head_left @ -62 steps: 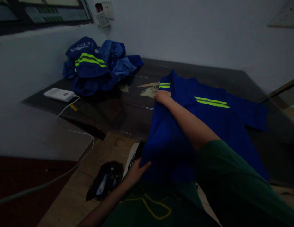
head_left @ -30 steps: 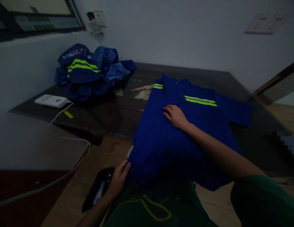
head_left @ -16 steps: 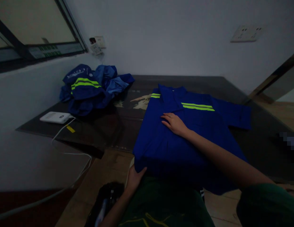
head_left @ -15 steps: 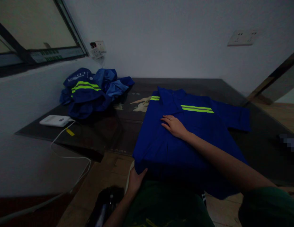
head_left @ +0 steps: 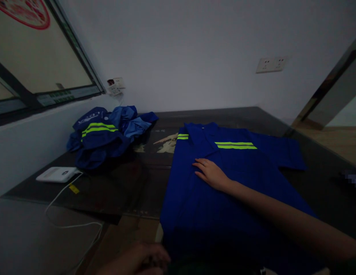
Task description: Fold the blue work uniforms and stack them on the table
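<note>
On the dark glossy table (head_left: pixel 132 191) by white walls, a smooth blue shirt (head_left: pixel 223 183) lies flat; right hand (head_left: pixel 210 175) spread open on it, left hand (head_left: pixel 140 261) curled at its near hem, grip unclear.

dim room | white wall (head_left: pixel 195 49) | window (head_left: pixel 28 65) left | dark table (head_left: pixel 109 191)

Royal-blue cotton work shirt w/ neon-yellow reflective chest stripes (head_left: pixel 223 179) lay flat, front up, on dark table, collar twd far wall, right sleeve spread out, left side folded in, hem overhanging near edge.
</note>
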Demonstrator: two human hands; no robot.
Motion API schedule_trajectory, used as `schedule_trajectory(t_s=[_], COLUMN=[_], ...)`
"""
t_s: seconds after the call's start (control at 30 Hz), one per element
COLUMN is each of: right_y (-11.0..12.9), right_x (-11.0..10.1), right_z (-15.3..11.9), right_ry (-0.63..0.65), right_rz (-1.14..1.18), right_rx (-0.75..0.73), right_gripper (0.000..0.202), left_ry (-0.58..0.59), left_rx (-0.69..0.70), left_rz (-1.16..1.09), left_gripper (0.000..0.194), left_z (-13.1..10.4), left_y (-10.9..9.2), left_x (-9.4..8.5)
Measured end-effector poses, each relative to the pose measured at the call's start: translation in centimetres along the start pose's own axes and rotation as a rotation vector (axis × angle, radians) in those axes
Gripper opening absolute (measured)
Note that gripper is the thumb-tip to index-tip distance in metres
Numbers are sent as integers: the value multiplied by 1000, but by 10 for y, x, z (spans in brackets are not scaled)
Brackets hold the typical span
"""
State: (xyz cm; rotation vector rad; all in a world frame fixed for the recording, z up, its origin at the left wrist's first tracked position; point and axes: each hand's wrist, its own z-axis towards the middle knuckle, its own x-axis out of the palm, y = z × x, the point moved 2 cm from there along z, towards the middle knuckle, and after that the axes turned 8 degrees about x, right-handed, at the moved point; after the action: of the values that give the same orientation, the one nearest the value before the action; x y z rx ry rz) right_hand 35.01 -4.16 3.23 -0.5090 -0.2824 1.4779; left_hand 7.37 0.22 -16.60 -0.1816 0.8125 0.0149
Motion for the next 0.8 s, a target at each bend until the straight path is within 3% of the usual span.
schedule_trajectory(t_s=[0.03, 0.1, 0.17, 0.23, 0.3, 0.4, 0.53, 0.63, 0.73, 0.8], right_y=[0, 2, 3, 4, 4, 4, 3, 3, 2, 2], right_x=[-1, -4, -5, -5, -5, -4, -3, -2, 1, 2], right_z=[1, 2, 3, 2, 1, -1, -1, -1, -2, -2], right_ry=[8, 27, 43, 47, 39, 32, 43, 49, 49, 54], right_rz=[-2, -6, -13, -22, -24, -25, -16, 3, 19, 28], right_rx=[-3, -8, -9, -4, -3, 2, 13, 19, 36, 53], right_gripper=[38, 38, 38, 38, 38, 41, 44, 45, 45, 45], left_ry=[13, -102, -317, -385, -347, -312, -401, -546, -729, -788], left_rx=[72, 264, 341, 328, 287, 257, 85, -33, -21, 33], left_rz=[-41, 27, 244, 495, 717, 925, 983, 985, 924, 869], left_gripper=[26, 32, 33, 38, 47, 54, 51, 48, 39, 37], left_z=[12, 55, 110, 163, 204, 237, 265, 294, 329, 355], left_y=[-23, -56, -66, -57, -36, -7, 11, 15, 16, 16], left_x=[-13, -33, -46, -49, -53, -71, -116, -151, -184, -205])
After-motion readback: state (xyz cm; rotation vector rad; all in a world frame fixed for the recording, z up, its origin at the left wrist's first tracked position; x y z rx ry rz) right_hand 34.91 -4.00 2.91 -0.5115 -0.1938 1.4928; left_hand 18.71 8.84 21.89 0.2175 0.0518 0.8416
